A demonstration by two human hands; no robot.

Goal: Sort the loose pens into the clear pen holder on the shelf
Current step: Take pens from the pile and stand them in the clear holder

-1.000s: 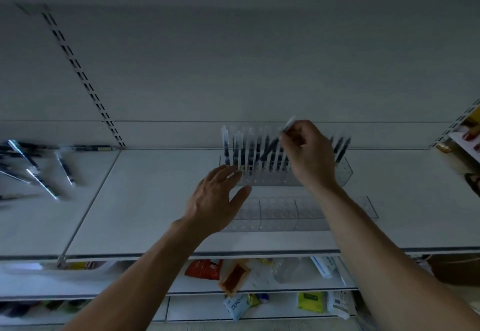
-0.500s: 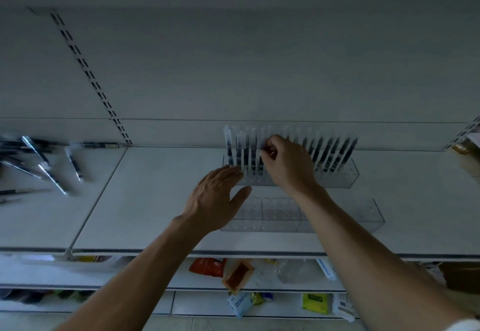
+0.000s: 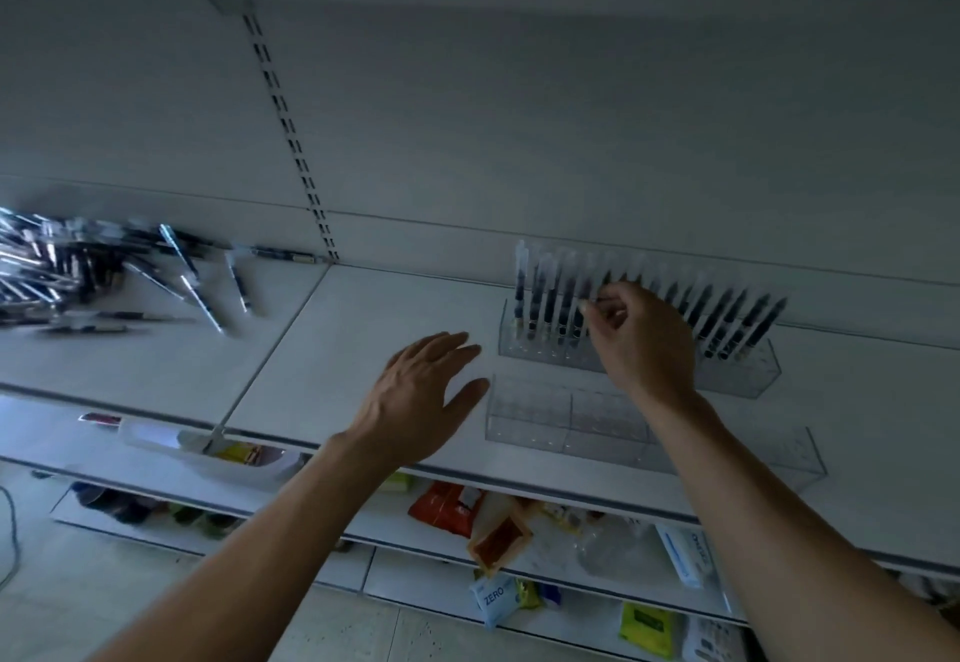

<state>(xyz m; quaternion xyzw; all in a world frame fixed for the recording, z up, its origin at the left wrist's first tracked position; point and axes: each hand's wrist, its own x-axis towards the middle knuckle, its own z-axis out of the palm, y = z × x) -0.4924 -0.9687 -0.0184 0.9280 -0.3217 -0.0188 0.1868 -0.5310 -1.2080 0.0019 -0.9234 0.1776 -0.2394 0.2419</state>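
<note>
Right hand [image 3: 644, 344] at clear pen holder [image 3: 743, 375]: fingers pinch a pen [image 3: 577, 323] by its top, likely seating it upright in a slot. Left hand [image 3: 421, 396] hovers just left of holder, fingers spread wide and holding nothing, probably ready to steady it. Loose pens [image 3: 62, 271] heaped far left of holder.

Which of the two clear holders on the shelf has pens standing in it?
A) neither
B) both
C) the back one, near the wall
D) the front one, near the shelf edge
C: pens stand in a row in the back holder, where the right hand pinches a pen; the front holder shows none.
</note>
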